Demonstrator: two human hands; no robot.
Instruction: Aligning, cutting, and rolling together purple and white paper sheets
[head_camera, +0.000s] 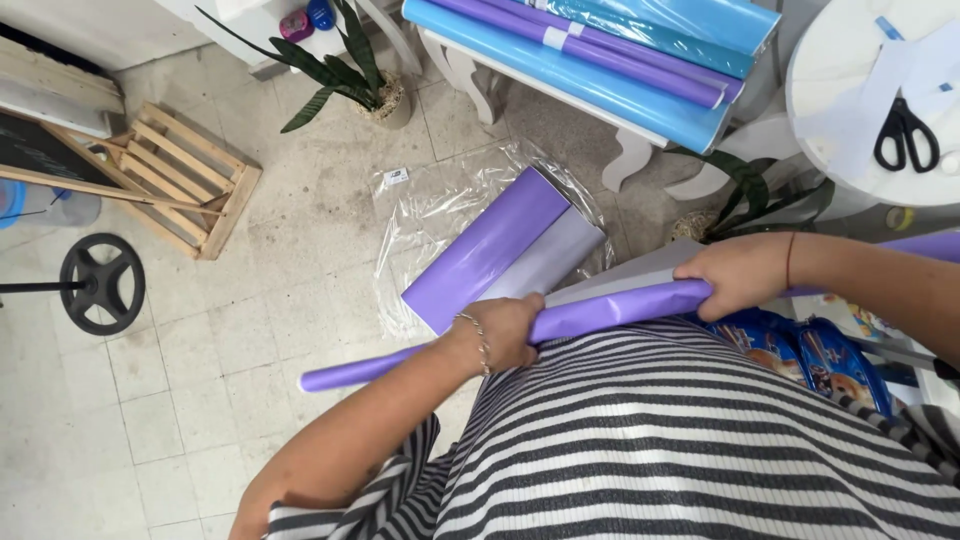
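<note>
A long thin purple paper roll (600, 312) runs across my body from lower left to right. My left hand (500, 335) grips it near its middle, and my right hand (735, 275) is closed around it further right. A loose sheet, purple on one side and grey-white on the other (500, 255), hangs from the roll down toward the floor. Under it lies a crinkled clear plastic wrapper (430, 205).
Several blue, teal and purple paper rolls (600, 50) lie on a white bench at the top. Black scissors (905, 135) rest on a round white table. A wooden crate (185, 180), potted plants (350, 75), a black stand base (100, 285) and snack packets (800, 350) surround me.
</note>
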